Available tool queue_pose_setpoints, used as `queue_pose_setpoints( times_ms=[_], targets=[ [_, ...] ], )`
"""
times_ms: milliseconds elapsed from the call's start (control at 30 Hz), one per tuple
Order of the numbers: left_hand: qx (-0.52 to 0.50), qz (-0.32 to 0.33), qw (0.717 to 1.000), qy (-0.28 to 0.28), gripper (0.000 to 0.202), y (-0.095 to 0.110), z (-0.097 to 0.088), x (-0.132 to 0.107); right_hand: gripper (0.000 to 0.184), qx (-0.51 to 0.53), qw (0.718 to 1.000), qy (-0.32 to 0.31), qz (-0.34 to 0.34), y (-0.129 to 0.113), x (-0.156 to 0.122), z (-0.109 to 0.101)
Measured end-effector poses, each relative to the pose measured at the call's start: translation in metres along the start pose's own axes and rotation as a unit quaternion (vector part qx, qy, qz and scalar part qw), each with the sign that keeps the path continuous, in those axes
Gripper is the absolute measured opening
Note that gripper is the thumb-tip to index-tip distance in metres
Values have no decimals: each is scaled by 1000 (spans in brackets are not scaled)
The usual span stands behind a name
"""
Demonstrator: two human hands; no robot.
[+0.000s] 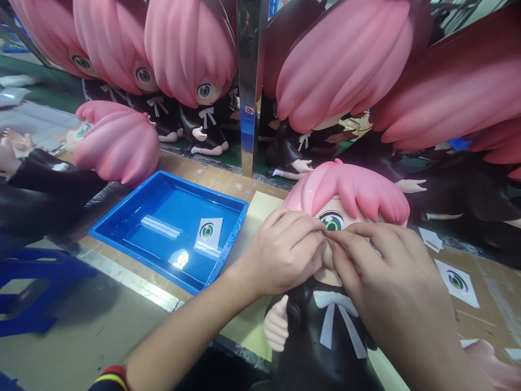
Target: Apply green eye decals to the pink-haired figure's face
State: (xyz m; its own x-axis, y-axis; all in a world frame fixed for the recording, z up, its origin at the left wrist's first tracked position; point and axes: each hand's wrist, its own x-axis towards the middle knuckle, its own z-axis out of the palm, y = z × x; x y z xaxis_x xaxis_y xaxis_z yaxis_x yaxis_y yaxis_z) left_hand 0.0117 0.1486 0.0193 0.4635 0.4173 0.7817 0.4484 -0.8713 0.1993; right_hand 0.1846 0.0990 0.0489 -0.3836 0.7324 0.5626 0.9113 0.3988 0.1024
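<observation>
A large pink-haired doll [350, 190] in a black dress with a white bow lies on its back in front of me, one green eye showing. My left hand [280, 252] and my right hand [391, 282] meet over the doll's face, fingertips pinched together just below the green eye. Both are closed in a pinch; whatever they hold is too small to make out. The hands hide most of the doll's face.
A blue tray [122, 217] of water with an eye decal sheet [208, 232] stands to the left. Another eye decal sheet [456, 282] lies on the table at right. Several finished dolls [191, 54] crowd the back; one doll [118, 141] lies at left. A metal post [249, 87] stands between them.
</observation>
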Motion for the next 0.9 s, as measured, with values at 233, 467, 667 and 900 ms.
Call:
queue_pose_setpoints(
  times_ms=[233,467,667,900],
  targets=[
    [57,-20,998,-10,10,2,-2,3,17,9,1000,13,11,0,-1,1],
    [65,-14,997,-31,11,1,-2,9,14,7,1000,18,-3,2,0,1],
    [62,-24,998,-9,11,2,-1,8,17,10,1000,15,7,2,0,1],
    [57,-45,997,-22,10,1,-7,5,15,4,1000,11,-25,7,-3,1]
  ],
)
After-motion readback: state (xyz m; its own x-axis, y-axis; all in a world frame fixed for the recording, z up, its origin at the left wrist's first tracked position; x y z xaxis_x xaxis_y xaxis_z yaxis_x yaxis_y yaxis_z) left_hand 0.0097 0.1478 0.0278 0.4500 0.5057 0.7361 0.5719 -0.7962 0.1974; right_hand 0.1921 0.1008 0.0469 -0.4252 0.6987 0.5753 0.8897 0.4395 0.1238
